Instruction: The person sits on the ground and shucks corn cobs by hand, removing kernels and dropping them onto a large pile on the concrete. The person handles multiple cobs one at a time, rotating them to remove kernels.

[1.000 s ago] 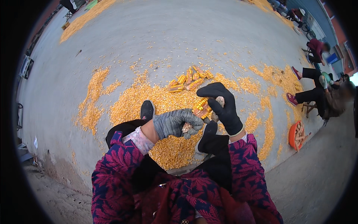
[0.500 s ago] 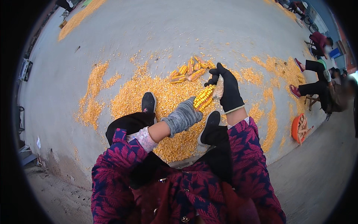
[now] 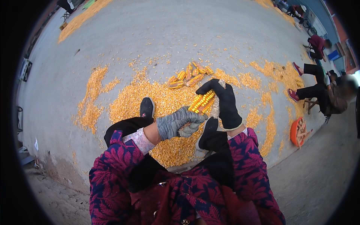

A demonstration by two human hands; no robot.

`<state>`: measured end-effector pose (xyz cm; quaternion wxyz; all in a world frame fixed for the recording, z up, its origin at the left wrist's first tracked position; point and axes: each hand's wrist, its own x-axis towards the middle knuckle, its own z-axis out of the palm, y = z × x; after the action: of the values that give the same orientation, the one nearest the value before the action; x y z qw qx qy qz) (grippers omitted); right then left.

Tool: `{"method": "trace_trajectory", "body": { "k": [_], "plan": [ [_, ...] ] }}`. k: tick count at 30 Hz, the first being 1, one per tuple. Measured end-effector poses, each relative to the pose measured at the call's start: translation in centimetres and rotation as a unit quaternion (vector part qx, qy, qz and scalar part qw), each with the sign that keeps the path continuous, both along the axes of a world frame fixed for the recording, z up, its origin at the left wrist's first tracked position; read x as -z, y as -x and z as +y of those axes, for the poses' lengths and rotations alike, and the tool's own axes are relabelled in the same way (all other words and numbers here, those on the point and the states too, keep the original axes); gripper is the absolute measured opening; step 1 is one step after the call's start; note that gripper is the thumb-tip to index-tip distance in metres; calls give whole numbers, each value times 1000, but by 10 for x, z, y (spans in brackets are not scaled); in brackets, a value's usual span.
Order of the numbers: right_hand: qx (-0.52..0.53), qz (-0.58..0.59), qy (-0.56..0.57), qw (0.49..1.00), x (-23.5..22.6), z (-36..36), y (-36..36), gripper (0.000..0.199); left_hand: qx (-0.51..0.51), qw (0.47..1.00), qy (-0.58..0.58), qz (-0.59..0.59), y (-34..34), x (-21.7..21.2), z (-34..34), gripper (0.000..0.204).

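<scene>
Over the loose corn kernels [image 3: 150, 93], my left hand [image 3: 176, 123] in a grey knitted glove grips the lower end of an ear of corn [image 3: 203, 102]. Yellow rows cover part of the ear, and some of it is stripped. My right hand [image 3: 228, 107] wears a black glove and is closed around a bare pale corn cob [image 3: 215, 108], which lies against the ear's right side. Black fingers reach over the ear's upper end. Just beyond my hands, several partly stripped ears [image 3: 187, 77] lie in a small pile on the kernels.
My shoes [image 3: 147, 108] stand amid the kernels. At right, an orange basin [image 3: 298, 132] holds bare cobs, near a seated person's legs [image 3: 313, 91]. More kernels [image 3: 277, 73] are spread on the concrete floor [image 3: 150, 26]. Other people sit farther off at upper right.
Both hands have come closer to me with the ear and the cob. My right hand's black fingers have moved down and leftward over the ear.
</scene>
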<state>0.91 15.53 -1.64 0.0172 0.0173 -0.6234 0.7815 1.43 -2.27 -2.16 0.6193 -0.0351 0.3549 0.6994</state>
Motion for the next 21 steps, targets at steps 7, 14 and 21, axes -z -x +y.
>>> {"method": "trace_trajectory", "body": {
  "k": [7,14,21],
  "plan": [
    [173,-183,146,957,24,-7,18,34,-75,718,355,594,-11,87,26,51],
    [71,-129,312,939,19,25,16,49,41,814,309,490,14,23,23,56],
    [-39,-20,209,977,3,22,2,53,5,1000,20,10,10,-6,12,18]
  ]
}}
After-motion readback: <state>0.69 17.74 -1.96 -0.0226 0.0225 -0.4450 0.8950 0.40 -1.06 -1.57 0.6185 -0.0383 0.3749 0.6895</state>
